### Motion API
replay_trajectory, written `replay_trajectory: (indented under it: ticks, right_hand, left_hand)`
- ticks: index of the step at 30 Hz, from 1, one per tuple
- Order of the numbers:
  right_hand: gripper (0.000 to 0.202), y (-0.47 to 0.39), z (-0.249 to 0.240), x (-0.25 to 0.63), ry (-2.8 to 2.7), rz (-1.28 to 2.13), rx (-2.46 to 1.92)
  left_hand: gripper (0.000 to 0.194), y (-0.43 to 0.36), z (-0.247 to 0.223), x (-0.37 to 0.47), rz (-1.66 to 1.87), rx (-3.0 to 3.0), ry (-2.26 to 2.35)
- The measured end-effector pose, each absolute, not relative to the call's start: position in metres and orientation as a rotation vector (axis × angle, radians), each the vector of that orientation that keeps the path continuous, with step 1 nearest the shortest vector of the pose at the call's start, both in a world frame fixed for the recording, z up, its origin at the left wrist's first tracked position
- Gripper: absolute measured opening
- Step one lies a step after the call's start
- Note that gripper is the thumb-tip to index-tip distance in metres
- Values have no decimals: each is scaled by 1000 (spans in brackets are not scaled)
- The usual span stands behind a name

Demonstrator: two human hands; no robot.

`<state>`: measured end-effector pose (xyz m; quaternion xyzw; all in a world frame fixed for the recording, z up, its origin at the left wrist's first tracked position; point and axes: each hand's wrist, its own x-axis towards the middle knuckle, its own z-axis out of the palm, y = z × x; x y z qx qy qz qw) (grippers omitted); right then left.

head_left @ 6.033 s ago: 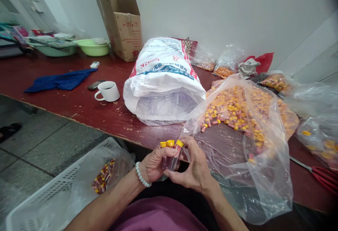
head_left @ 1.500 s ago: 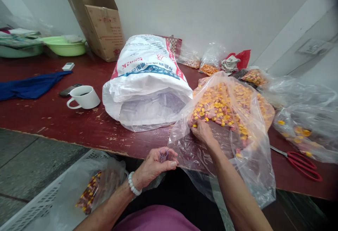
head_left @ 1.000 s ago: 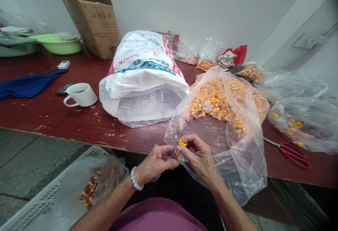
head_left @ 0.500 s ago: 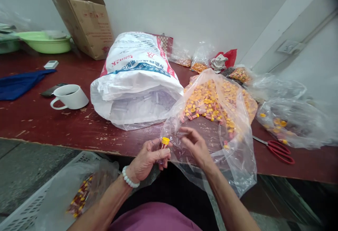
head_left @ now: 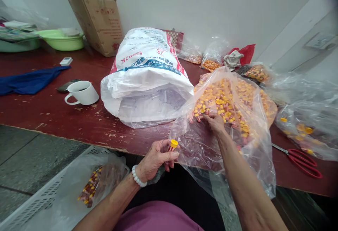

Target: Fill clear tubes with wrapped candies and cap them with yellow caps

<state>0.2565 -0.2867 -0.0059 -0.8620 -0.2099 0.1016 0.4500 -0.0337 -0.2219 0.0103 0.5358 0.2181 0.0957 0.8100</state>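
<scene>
My left hand (head_left: 159,156) is closed round a small tube with a yellow cap (head_left: 173,144), held upright in front of the table edge. My right hand (head_left: 215,123) reaches into the mouth of a clear plastic bag (head_left: 195,153). Its fingertips are at the near edge of a heap of small yellow-capped red pieces (head_left: 224,104); whether they pinch one is hard to see. Left of that bag lies a white woven sack (head_left: 148,72), its mouth facing me, with clear tubes (head_left: 158,99) inside.
A white mug (head_left: 83,93) with dark liquid stands at left. Red-handled scissors (head_left: 303,162) and another clear bag (head_left: 308,129) lie at right. A white basket (head_left: 50,188) with bagged yellow-capped tubes (head_left: 91,188) is below the table. A cardboard box (head_left: 101,23) and green basin (head_left: 62,42) stand behind.
My right hand has moved forward from near the left hand into the clear bag, reaching the yellow-capped pieces. The left hand still holds the tube. The view has shifted slightly.
</scene>
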Motion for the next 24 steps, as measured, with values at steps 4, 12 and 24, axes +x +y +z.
replay_trajectory:
  ticks: [4,12,24]
  right_hand:
    - [45,-312,12,229,-599,285,-1988]
    - [16,-342,54,107,-1186,339,-1614]
    - [4,-348,67,88,-1521,118,-1659]
  left_hand:
    - [38,-222,8,-33,161,1083,480]
    - [24,-235,12,-28,114,1279,428]
    - [16,-243,24,-36,78,1393,412]
